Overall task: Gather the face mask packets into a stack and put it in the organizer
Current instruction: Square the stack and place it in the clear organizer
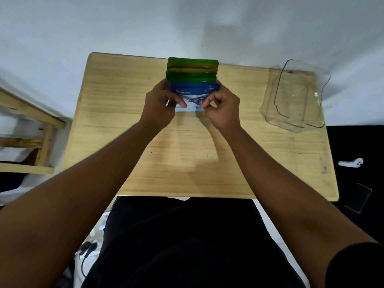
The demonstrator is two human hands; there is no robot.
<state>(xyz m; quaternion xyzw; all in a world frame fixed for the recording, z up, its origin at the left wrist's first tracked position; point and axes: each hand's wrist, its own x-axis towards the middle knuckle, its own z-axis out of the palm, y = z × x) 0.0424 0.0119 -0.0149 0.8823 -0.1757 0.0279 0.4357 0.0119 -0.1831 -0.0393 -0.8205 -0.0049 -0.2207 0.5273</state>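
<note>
Filling the middle of the frame, the wooden table [199, 154] carries everything, with a dark-clothed lap below its near edge. At the right of the table stands the clear plastic organizer [293, 96], well apart from the hands. Toward the upper centre of the frame sits the stack of face mask packets [192, 74], fanned so that green and yellow edges show behind a blue packet [194, 92] at the front. The left hand [161, 107] has its grip closed on the stack's left side, thumb pressed on the blue packet's face. The right hand [221, 107] has its grip pinched on the lower right corner of the same packet, fingers curled in. Whether the stack's lower edge touches the table cannot be told. A wooden stool [27, 129] stands at the left edge.
</note>
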